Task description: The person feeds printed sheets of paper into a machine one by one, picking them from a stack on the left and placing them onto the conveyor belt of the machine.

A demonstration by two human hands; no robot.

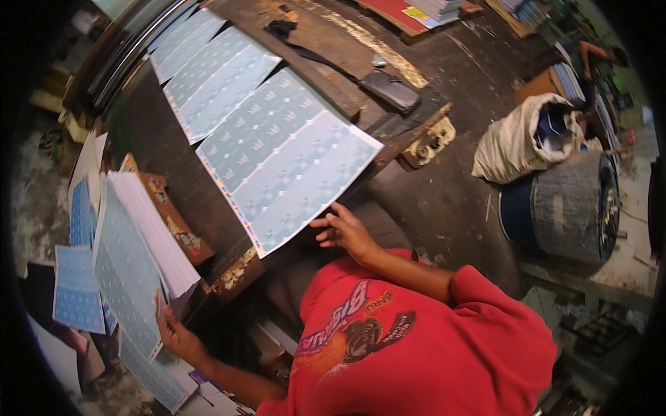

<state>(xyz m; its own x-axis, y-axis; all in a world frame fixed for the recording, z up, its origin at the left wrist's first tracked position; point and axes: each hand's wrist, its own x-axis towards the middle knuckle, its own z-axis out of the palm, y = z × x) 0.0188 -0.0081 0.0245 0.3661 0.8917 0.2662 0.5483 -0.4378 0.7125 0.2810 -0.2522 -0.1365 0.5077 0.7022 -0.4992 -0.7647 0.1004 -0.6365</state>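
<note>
My left hand is at the lower right edge of a teal printed sheet, its fingers closed on that edge. The sheet slants down along a thick stack of white paper. My right hand is open, its fingers apart, at the near edge of another printed sheet. That sheet lies on the dark table, its near edge reaching the table's front. I cannot tell whether the fingertips touch it. Behind it, more printed sheets lie in an overlapping row toward metal rollers.
Blue printed sheets lie at the far left. A dark flat case rests on the table's right side. To the right stand a white sack and a grey drum. Another person is at the upper right.
</note>
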